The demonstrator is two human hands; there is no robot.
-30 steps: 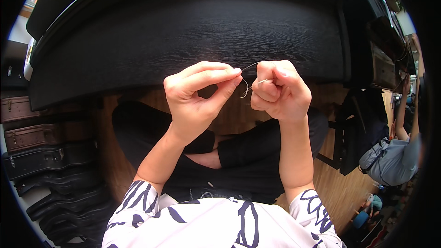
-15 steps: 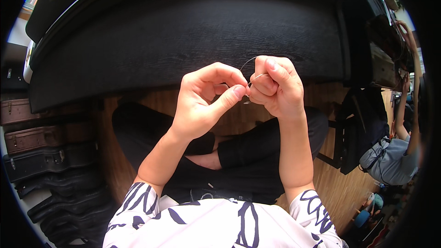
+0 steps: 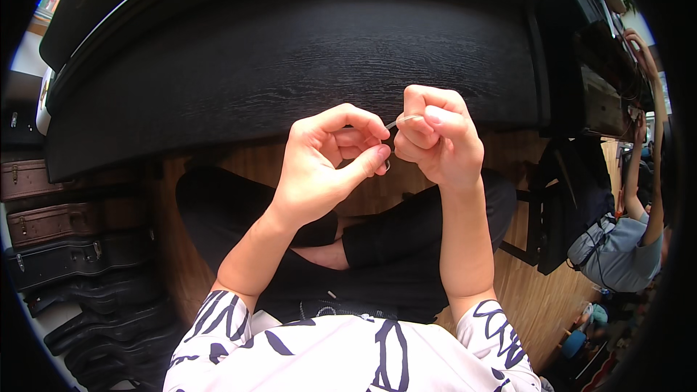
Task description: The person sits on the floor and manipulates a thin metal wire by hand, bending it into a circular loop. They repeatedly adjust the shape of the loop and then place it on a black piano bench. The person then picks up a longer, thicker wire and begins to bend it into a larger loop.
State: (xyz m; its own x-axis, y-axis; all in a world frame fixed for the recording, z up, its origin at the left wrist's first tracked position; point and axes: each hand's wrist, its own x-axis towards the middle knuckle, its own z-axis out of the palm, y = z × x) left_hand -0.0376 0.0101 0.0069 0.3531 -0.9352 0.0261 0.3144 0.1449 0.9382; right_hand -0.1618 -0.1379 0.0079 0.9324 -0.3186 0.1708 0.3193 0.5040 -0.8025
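Above my crossed legs, both hands are raised close together. My right hand (image 3: pixel 439 138) is closed in a fist around a thin, pale, wire-like strand (image 3: pixel 411 117), which crosses its curled index finger. The strand reaches toward my left hand (image 3: pixel 323 163), whose fingers are curled with the thumb bent in toward them. A small gap shows between the left index fingertip and thumb. Just under the left thumb tip is a tiny dark, shiny curved bit, perhaps part of the same strand. The rest of the strand is hidden in the fingers.
A black wood-grained desk or bench (image 3: pixel 305 51) spans the front. Dark and brown instrument-like cases (image 3: pixel 58 221) are stacked at left. A black bag (image 3: pixel 573 181) stands at right, beside a person in a grey-blue top (image 3: pixel 617 254) with raised arms. The floor is wooden (image 3: pixel 537 290).
The arched loop of strand that stood above the hands is no longer seen. My left index fingertip has parted from the thumb, and the right thumb has shifted down over the strand.
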